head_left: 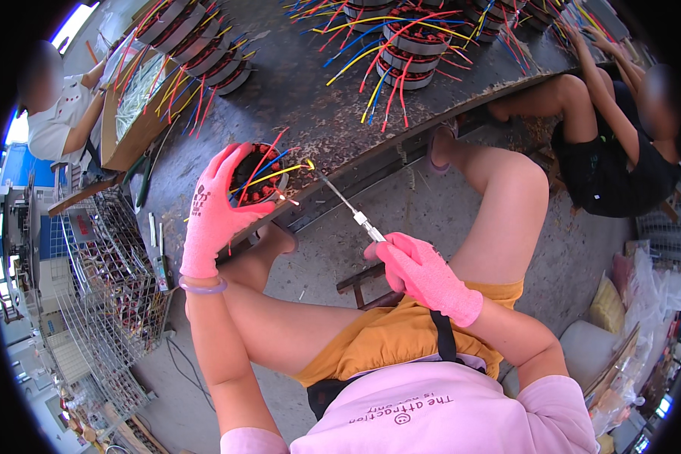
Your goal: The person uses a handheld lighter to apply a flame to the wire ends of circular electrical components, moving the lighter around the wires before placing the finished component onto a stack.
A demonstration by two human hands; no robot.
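On the table near its front edge sits a motor stator (268, 191), a ring of dark and red windings with red, blue and yellow wires sticking out. My left hand (218, 200), in a pink glove, is curled around its left side, thumb at the near side and fingers over the top. My right hand (424, 276), also gloved in pink, grips a thin tool (344, 198) with a metal shaft and a whitish handle. The tool's tip is close to the bent end of a yellow wire (309, 163); whether they touch, I cannot tell.
Stacked stators with loose wires stand at the far left (197, 45) and far middle (408, 57) of the dark worktable (295, 106). A cardboard box (125, 144) of pale strips is at the left. One person sits at each side. Wire-mesh racks (113, 303) stand lower left, plastic bags (651, 295) right.
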